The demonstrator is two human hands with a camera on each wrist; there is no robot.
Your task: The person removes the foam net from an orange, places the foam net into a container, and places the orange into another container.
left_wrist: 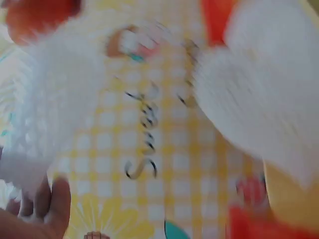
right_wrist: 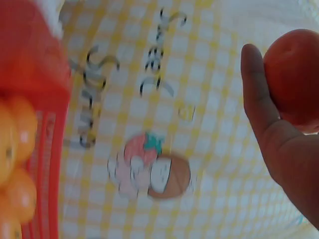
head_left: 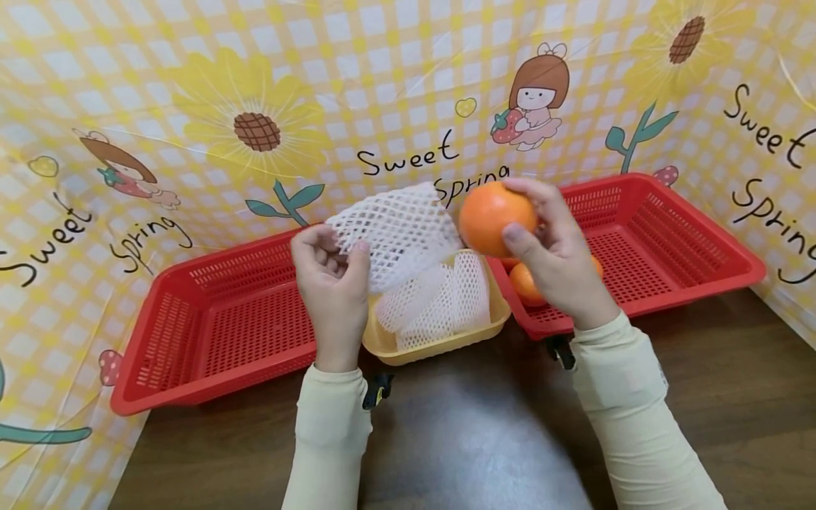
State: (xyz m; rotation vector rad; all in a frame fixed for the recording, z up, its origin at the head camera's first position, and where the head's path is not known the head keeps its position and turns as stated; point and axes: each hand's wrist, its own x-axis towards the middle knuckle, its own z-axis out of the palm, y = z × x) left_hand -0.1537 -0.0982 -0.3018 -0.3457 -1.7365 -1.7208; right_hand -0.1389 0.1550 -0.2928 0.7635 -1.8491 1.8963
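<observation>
A white foam fruit net (head_left: 401, 230) is pinched at its left end between the thumb and fingers of my left hand (head_left: 334, 283). It stretches rightward over the yellow tray, and the left wrist view shows it blurred. My right hand (head_left: 561, 248) grips an orange (head_left: 494, 218) from its right side, thumb in front and fingers behind. The orange is held up right beside the net's far end. In the right wrist view the same orange (right_wrist: 296, 79) sits against the thumb. Below the hands, several more foam nets (head_left: 440, 304) lie in the yellow tray (head_left: 440, 348).
To the left stands a red basket (head_left: 172, 340) with perforated walls. Another red basket (head_left: 676, 294) is at the right, with several oranges (head_left: 528, 285) in its near left corner, partly hidden by my right hand. A patterned cloth (head_left: 395, 85) rises behind everything; the table (head_left: 472, 439) is dark wood.
</observation>
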